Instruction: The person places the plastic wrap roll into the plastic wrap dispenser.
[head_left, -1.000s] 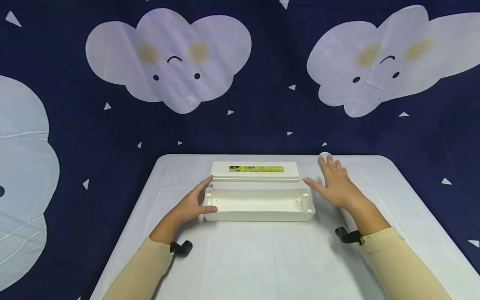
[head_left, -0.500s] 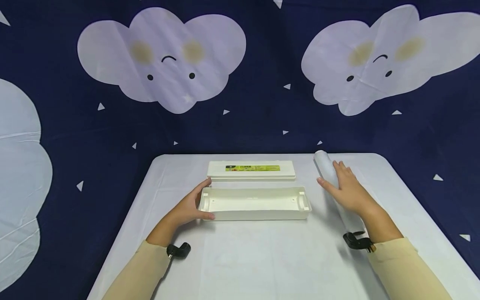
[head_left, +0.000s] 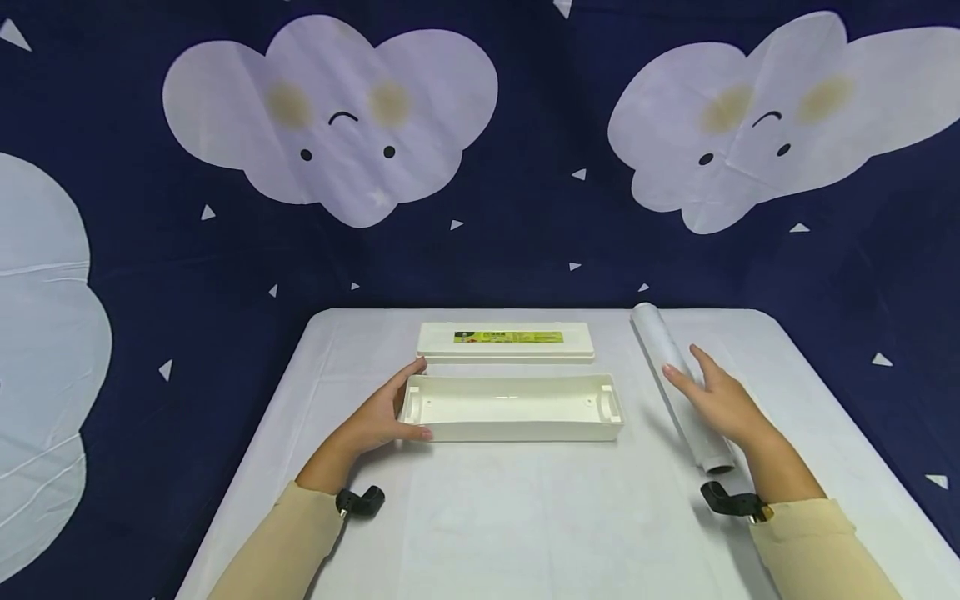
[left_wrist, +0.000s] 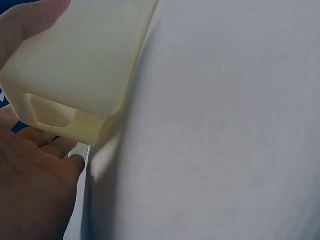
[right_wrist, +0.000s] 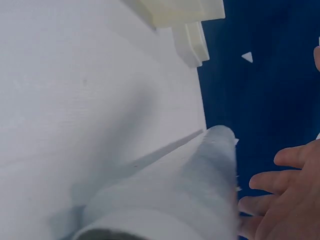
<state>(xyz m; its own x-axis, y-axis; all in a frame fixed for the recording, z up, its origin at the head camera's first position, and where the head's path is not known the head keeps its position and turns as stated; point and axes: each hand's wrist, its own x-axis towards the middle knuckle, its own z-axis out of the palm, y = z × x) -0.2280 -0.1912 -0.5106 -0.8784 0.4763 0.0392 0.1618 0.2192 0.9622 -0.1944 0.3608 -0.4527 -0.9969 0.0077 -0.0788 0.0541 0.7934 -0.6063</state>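
Note:
An open, long cream plastic box lies crosswise on the table, hollow side up. My left hand holds its left end, thumb on the front wall and fingers round behind. In the left wrist view, the thumb lies across the box wall. To the right, a long white roll of plastic film lies slanted, its hollow core end towards me. Over its right side hovers my right hand, thumb and fingers spread. The right wrist view shows these fingers extended beside the roll, not wrapped round it.
Behind the box lies its cream lid with a yellow-green label. Everything rests on a white-covered table. Beyond its back edge hangs a dark blue cloth printed with clouds. Each wrist carries a small black camera mount.
My right hand has come back from the roll's far end towards its near part, uncovering most of the roll. The left hand's thumb has slid down from the box's rim to its front wall.

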